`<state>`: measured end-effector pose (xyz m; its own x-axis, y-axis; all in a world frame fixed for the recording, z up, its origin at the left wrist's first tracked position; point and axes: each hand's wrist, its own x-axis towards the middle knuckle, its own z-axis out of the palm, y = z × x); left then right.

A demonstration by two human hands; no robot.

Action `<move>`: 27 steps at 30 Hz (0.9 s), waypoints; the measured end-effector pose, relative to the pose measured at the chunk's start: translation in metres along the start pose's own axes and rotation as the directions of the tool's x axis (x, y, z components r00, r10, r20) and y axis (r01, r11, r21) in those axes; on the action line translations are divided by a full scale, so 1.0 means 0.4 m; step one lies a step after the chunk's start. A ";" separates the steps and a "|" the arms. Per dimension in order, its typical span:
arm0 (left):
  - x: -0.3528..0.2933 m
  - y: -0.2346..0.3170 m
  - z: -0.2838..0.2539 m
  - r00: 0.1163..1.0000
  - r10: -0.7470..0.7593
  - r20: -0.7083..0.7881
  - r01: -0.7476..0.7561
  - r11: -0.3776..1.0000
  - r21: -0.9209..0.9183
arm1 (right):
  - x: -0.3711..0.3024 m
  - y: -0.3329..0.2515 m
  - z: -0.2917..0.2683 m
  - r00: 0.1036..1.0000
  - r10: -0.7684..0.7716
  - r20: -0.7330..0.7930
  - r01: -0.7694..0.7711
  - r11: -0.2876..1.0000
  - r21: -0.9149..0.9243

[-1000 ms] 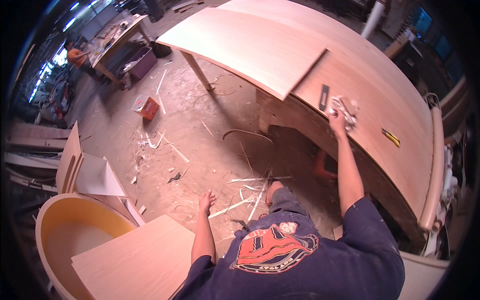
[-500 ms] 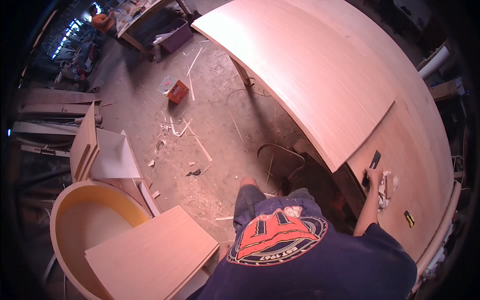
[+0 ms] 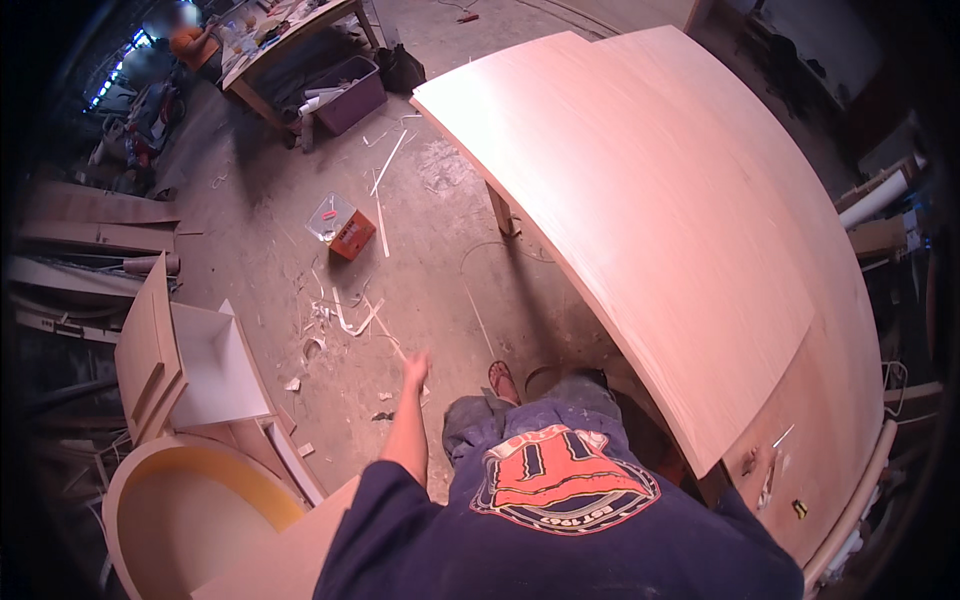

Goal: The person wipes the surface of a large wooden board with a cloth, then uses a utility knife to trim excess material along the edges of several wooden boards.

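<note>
My right hand [image 3: 757,464], at the lower right of the curved wooden tabletop, grips a flat-bladed scraper; its blade [image 3: 785,436] shows as a thin bright line. Right by this hand lies a crumpled pale cloth [image 3: 767,489]. A yellow and black utility knife [image 3: 799,509] rests farther along the bare wood. Covering most of the tabletop is a smooth pale veneer sheet [image 3: 640,210], whose near corner ends close to my right hand. My left hand [image 3: 416,371] hangs over the floor, away from the table; its fingers are too small and blurred to read.
On the left stand a round wooden piece with a yellow inner wall [image 3: 225,470] and a white-lined box [image 3: 215,350]. An orange box [image 3: 350,235] and wood strips [image 3: 385,240] lie on the floor. A purple bin [image 3: 350,95] and a person [image 3: 192,45] are at the back table.
My left arm has come into view over the floor. My right hand, still with the scraper, appears lower in the picture, and the blade has turned edge-on. The whole view has shifted.
</note>
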<state>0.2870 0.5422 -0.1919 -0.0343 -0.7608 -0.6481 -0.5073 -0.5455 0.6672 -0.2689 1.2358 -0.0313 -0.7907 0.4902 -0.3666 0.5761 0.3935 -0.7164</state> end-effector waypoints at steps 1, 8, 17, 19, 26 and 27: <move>0.065 0.115 0.038 0.994 0.107 0.021 -0.103 0.984 -0.146 | -0.008 -0.058 0.024 0.998 -0.052 -0.038 0.052 0.999 0.005; 0.214 0.914 0.244 0.892 0.433 0.129 -0.410 0.896 -0.172 | -0.163 -0.279 0.273 0.892 -0.450 0.034 0.388 0.725 -0.569; 0.363 1.102 0.332 0.963 0.262 0.065 -0.199 0.853 -0.482 | -0.555 -0.515 0.644 0.943 -0.334 -0.004 0.243 0.695 -0.677; 0.348 1.118 0.327 0.979 0.196 -0.055 -0.204 0.928 -0.313 | -0.569 -0.531 0.680 0.943 -0.332 -0.007 0.243 0.703 -0.669; 0.368 1.151 0.268 0.981 0.134 0.143 -0.035 0.839 -0.543 | -0.744 -0.632 0.840 0.937 -0.346 0.056 0.297 0.697 -0.653; 0.385 1.156 0.246 0.981 0.127 0.150 -0.026 0.841 -0.541 | -0.773 -0.644 0.865 0.937 -0.345 0.051 0.291 0.693 -0.659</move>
<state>-0.0376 0.2072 -0.0193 -0.2270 -0.7626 -0.6057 0.0402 -0.6288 0.7766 -0.2444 0.7138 0.0611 -0.9504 0.2840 -0.1271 0.3057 0.9283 -0.2118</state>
